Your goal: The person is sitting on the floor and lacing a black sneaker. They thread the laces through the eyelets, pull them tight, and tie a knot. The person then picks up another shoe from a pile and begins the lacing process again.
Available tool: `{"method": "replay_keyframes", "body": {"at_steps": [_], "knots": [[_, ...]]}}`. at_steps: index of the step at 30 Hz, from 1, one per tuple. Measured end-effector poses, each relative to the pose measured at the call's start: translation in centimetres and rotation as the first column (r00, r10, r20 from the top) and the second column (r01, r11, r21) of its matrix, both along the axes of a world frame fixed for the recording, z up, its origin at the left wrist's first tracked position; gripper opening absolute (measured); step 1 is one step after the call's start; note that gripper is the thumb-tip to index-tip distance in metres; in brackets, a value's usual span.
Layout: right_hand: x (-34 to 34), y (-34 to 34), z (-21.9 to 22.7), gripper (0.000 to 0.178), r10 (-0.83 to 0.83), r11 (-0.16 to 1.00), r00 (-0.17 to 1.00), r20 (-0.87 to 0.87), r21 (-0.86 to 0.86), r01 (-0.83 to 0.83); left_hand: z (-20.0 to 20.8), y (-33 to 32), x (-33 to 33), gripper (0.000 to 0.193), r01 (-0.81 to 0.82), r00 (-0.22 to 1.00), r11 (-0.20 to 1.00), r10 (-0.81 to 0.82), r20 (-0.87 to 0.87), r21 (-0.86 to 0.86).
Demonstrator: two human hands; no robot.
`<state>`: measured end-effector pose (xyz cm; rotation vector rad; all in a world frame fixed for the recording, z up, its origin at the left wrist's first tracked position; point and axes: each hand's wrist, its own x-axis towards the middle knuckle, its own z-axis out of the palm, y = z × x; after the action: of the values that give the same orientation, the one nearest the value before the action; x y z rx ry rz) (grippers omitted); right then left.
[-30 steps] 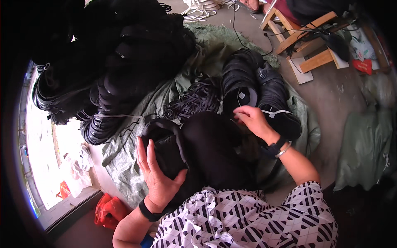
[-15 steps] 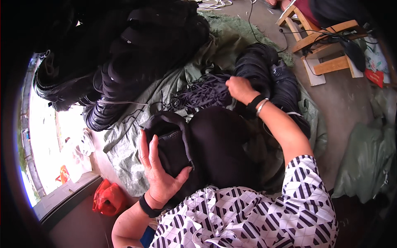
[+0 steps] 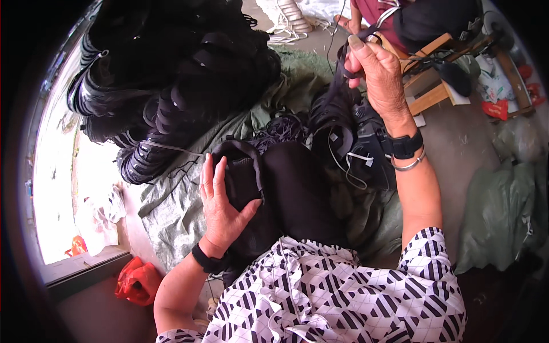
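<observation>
A black shoe upper (image 3: pixel 243 180) with a padded collar rests on my left thigh. My left hand (image 3: pixel 223 214) holds it, with the thumb at one edge of the opening and the fingers along the other. Raised high at the upper right, my right hand (image 3: pixel 377 74) is closed on a dark shoelace (image 3: pixel 337 83), which hangs below the fingers. A tangled pile of dark laces (image 3: pixel 280 131) lies beyond my knees. Beside it, nested black uppers (image 3: pixel 334 123) form rows, with a thin white cord (image 3: pixel 361 159) on them.
A large heap of stacked black uppers (image 3: pixel 189 74) stands at the far left on a green tarp (image 3: pixel 183 206). Wooden stool parts (image 3: pixel 432 97) and another person's maroon clothing (image 3: pixel 372 14) are at the upper right. A red bag (image 3: pixel 137 280) and a green sack (image 3: pixel 497 223) flank me.
My right hand has risen from the lace pile up and to the right, drawing out a lace. My left hand stays on the shoe upper. The view has shifted slightly.
</observation>
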<state>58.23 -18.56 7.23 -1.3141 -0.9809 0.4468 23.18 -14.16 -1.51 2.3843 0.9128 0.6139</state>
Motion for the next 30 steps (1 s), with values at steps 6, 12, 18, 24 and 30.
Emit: {"method": "replay_keyframes", "body": {"at_steps": [6, 12, 18, 24, 30], "knots": [[-0.4, -2.4, 14.5, 0.044, 0.196, 0.924, 0.968, -0.157, 0.36, -0.129, -0.7, 0.3, -1.2, 0.098, -0.005, 1.0, 0.999, 0.004, 0.025, 0.032], [-5.0, -2.8, 19.7, 0.045, 0.447, 0.872, 0.887, -0.115, 0.28, -0.402, 2.6, 3.3, -2.3, 0.088, 0.133, 0.991, 0.991, -0.132, -0.032, 0.017], [-12.4, 0.5, 14.6, 0.047, 0.689, 0.718, 0.699, -0.192, 0.053, -0.694, 11.4, 0.9, 1.4, 0.064, 0.527, 0.773, 0.802, -0.317, 0.549, -0.279], [-17.2, 0.5, 9.5, 0.047, 0.54, 0.822, 0.83, 0.138, 0.127, -0.556, 13.4, -2.5, -0.2, 0.021, 0.519, 0.826, 0.71, -0.276, 0.491, -0.475], [-19.1, -4.7, -0.8, 0.034, 0.794, 0.607, 0.564, 0.229, -0.364, -0.707, 13.6, 4.1, -14.1, 0.027, 0.475, 0.441, 0.779, 0.191, 0.877, -0.409]]}}
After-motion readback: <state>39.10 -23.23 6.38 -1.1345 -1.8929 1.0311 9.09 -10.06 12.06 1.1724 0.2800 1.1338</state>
